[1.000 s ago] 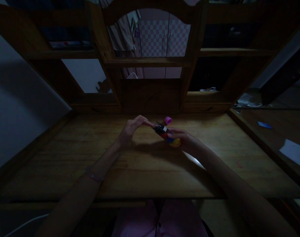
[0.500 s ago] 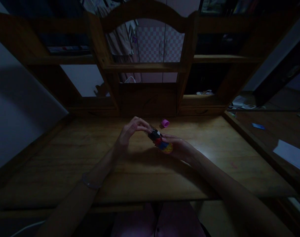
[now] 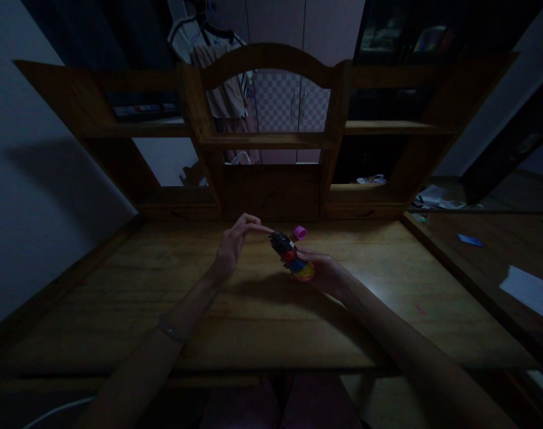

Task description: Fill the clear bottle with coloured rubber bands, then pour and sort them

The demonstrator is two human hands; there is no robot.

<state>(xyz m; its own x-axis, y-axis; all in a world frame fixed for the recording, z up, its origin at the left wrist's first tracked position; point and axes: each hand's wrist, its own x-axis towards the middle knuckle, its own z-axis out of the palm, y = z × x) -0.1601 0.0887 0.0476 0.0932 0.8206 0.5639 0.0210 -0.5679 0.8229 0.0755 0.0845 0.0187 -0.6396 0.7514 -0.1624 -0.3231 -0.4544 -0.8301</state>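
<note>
My right hand (image 3: 324, 268) is wrapped round a long object banded in black, red, blue and yellow (image 3: 293, 256). The object looks like a bundle or tube of small coloured pieces; its exact kind is too dark to make out. It tilts up to the left above the desk, its black end highest. At that black end is the fingertip of my left hand (image 3: 236, 241), index finger stretched out and the others bent, with nothing seen in its grasp. Just behind the banded object, a small pink cup-shaped piece (image 3: 300, 232) lies on its side.
The wooden desk (image 3: 186, 322) has a shelf frame (image 3: 271, 141) rising along its back. To the right, on a lower surface, lie a blue card-like thing (image 3: 470, 240) and a white sheet (image 3: 530, 292). Clothes (image 3: 229, 95) hang beyond the shelves.
My view has tipped up slightly. My left hand's fingers, earlier bent over the black end, have drawn back so only the index finger reaches it. My right hand keeps its hold.
</note>
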